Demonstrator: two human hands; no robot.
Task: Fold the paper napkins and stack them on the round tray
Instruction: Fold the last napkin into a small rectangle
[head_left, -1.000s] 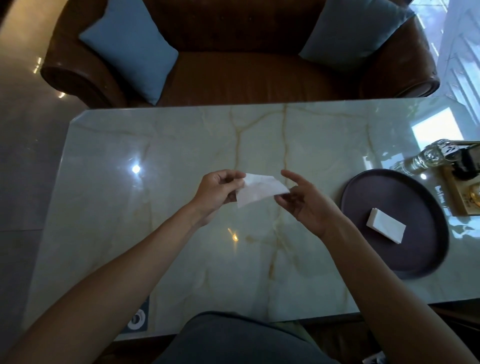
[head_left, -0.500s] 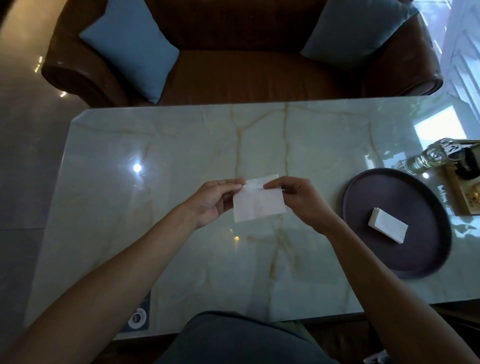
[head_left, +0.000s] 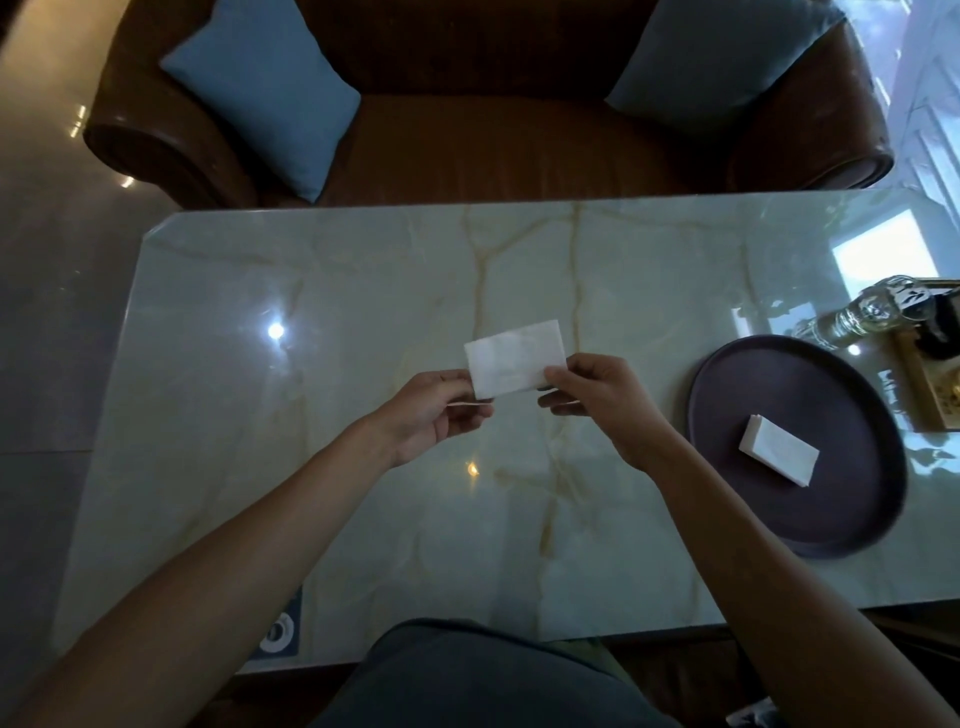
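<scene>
Fingers of the left hand (head_left: 426, 410) and right hand (head_left: 608, 400) pinch the napkin's (head_left: 511, 356) near corners.

Glossy marble table (head_left: 322, 291) lies open left and far. Right side crowded: dark round tray (head_left: 831, 525), clear glass bottle (head_left: 857, 317), wooden box (head_left: 935, 384) behind it.

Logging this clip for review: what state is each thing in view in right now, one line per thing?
napkin in hand: folded into a rectangle, held above the table by its lower corners.
left hand: pinches the napkin's lower left corner.
right hand: pinches the napkin's lower right corner.
folded napkins: small stack lying on the tray.
round tray: flat on the table, holding only that stack.
glass bottle: lying on its side beyond the tray.
</scene>
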